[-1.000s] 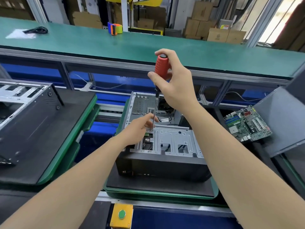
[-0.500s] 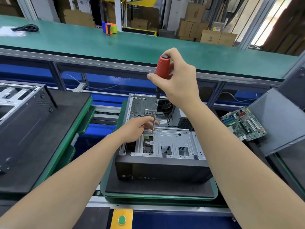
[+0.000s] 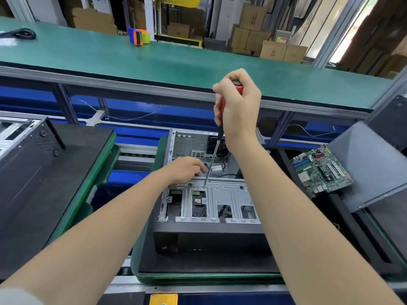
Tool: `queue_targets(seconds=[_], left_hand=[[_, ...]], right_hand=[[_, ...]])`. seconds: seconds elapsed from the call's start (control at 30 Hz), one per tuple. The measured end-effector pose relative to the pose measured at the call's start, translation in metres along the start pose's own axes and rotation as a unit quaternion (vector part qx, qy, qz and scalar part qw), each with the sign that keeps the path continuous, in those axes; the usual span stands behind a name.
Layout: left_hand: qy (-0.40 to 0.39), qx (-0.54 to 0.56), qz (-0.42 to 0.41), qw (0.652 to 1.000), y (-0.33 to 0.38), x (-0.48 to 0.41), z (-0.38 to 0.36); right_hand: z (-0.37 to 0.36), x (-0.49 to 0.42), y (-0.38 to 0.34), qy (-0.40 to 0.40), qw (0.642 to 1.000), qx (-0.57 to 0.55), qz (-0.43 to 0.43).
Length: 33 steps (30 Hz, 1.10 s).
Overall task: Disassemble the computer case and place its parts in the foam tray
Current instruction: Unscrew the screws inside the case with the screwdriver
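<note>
An open computer case [image 3: 209, 238] lies on a black foam pad in a green tray [image 3: 198, 277] at the centre. Its silver drive bracket [image 3: 226, 194] faces up. My right hand [image 3: 239, 108] grips the red handle of a screwdriver [image 3: 214, 150], held nearly upright, with its tip on a screw at the bracket's rear edge. My left hand [image 3: 186, 169] rests on the case's rear edge beside the shaft, fingers curled near it. A green motherboard [image 3: 321, 169] lies on a black foam tray [image 3: 288, 159] to the right.
A second case [image 3: 28, 155] sits on a foam pad in a green tray at the left. A grey side panel [image 3: 372, 164] leans at the right. A green bench top [image 3: 176, 60] runs behind, with a tape roll [image 3: 138, 36]. A yellow button box [image 3: 164, 299] is at the near edge.
My right hand has closed further over the top of the red handle, hiding more of it. My left hand has shifted slightly left of the shaft. The screwdriver tip stays on the bracket.
</note>
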<state>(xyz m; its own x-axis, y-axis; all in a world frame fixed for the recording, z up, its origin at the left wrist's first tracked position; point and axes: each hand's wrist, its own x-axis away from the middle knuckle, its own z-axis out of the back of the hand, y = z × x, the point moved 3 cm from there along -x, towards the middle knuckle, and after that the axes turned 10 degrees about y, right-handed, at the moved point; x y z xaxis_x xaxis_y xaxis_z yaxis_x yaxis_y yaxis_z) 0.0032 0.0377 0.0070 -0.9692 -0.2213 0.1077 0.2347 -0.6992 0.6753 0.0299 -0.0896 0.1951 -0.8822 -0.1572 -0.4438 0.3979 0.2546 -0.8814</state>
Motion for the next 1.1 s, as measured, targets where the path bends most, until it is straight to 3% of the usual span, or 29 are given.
queue_targets(seconds=[0.1,0.23,0.3,0.4,0.5,0.6,0.73,0.87,0.93,1.0,1.1], left_hand=[[-0.025,-0.107,-0.019,0.994,0.003,-0.008,-0.016],[0.0,-0.254,-0.019,0.967,0.0,-0.004,-0.031],[0.009,-0.272,-0.033,0.962,0.0,-0.003,-0.033],[0.01,-0.273,-0.045,0.961,-0.001,-0.003,-0.033],[0.01,-0.265,-0.046,0.963,-0.006,-0.003,-0.033],[0.016,-0.253,-0.056,0.966,-0.01,-0.003,-0.034],[0.016,-0.266,-0.064,0.962,-0.011,-0.004,-0.036],[0.016,-0.275,-0.055,0.96,-0.012,-0.004,-0.037],[0.016,-0.272,-0.056,0.961,-0.012,-0.003,-0.037],[0.01,-0.266,-0.061,0.962,-0.012,-0.003,-0.036],[0.002,-0.259,-0.063,0.964,-0.014,-0.004,-0.036]], right_hand=[[-0.006,0.003,0.008,0.026,0.997,-0.047,-0.055],[-0.006,-0.003,0.018,-0.135,0.983,-0.085,-0.088],[-0.004,-0.011,0.021,-0.237,0.953,-0.135,-0.131],[-0.001,-0.021,0.024,-0.37,0.879,-0.225,-0.198],[-0.003,-0.028,0.027,-0.424,0.834,-0.272,-0.225],[-0.005,-0.034,0.031,-0.364,0.885,-0.22,-0.189],[-0.001,-0.032,0.029,-0.17,0.972,-0.084,-0.14],[0.001,-0.029,0.03,0.059,0.985,-0.003,-0.161],[-0.002,-0.029,0.03,0.127,0.98,0.02,-0.151],[-0.005,-0.031,0.031,0.136,0.98,0.018,-0.146],[-0.009,-0.041,0.038,0.012,0.979,-0.043,-0.198]])
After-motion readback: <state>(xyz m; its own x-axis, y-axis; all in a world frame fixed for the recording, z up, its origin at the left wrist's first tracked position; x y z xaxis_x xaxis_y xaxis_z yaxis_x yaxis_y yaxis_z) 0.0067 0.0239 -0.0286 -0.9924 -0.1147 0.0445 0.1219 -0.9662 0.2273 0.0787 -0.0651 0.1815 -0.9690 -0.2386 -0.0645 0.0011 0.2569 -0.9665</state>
